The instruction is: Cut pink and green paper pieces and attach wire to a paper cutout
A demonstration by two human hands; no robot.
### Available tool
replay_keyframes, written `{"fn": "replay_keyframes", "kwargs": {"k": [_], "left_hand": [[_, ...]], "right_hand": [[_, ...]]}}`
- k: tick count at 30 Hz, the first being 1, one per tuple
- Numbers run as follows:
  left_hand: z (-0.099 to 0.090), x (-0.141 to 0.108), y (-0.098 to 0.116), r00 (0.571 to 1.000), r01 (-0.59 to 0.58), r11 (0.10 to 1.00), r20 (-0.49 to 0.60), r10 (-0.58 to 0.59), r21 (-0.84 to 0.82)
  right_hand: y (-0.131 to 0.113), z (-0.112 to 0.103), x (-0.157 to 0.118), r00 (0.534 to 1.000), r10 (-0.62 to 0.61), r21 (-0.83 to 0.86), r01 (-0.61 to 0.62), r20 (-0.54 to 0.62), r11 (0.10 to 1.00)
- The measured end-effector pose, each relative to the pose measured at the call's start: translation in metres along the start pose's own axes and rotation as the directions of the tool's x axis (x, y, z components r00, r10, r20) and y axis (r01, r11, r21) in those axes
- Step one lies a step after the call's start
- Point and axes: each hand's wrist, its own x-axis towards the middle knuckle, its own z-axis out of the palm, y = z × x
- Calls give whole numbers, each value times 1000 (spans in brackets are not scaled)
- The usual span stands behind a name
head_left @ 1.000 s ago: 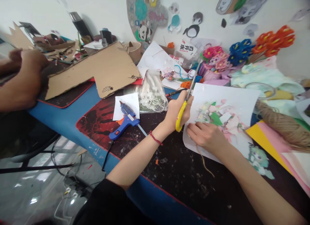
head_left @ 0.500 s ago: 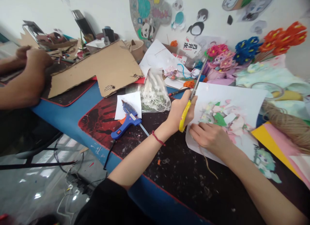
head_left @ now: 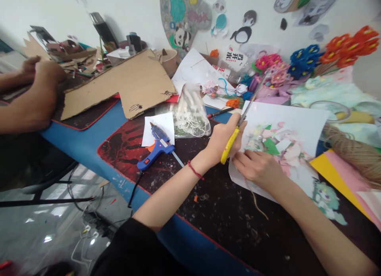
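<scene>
Scissors with yellow handles (head_left: 229, 146) are gripped in my left hand (head_left: 216, 138), their metal blades tilted up and to the right. Close beside it, my right hand (head_left: 258, 169) rests at the left edge of a white paper sheet (head_left: 309, 113), its fingers bent together. A thin strand of brown twine (head_left: 255, 198) trails from under those fingers onto the dark mat (head_left: 226, 216); the pinch itself is hidden. Pink, green and white paper scraps (head_left: 281, 145) lie on the sheet just beyond my right hand.
A blue glue gun (head_left: 157, 149) sits left of my arm, near a bag of white cords (head_left: 190, 117). Cardboard (head_left: 143, 81) stands behind. Handmade flowers (head_left: 306, 62) line the wall, with a twine ball (head_left: 354, 153) at right. Another person's hands (head_left: 44, 69) are at far left.
The scissors have tilted further to the right, their blades now lower, as my left hand turned and shifted slightly right. My right hand stays in place.
</scene>
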Motion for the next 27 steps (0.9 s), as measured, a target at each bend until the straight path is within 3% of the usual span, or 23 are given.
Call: {"fn": "replay_keyframes", "kwargs": {"k": [10,15,24,27], "left_hand": [[-1,-2,-1,999,-2,999,-46,1,-33],[-3,0,-1,992,30,998,-120,-37,-62],[-3,0,2,998,36,999,-50,-37,-8],[-3,1,1,996,47,999,-75,-49,-24]], "right_hand": [[3,4,-7,998,50,33,-52,41,998],[4,5,-9,992,93,65,-98,87,993],[9,7,-6,980,172,105,-182,95,978],[9,8,-4,973,212,121,-222,95,967]]}}
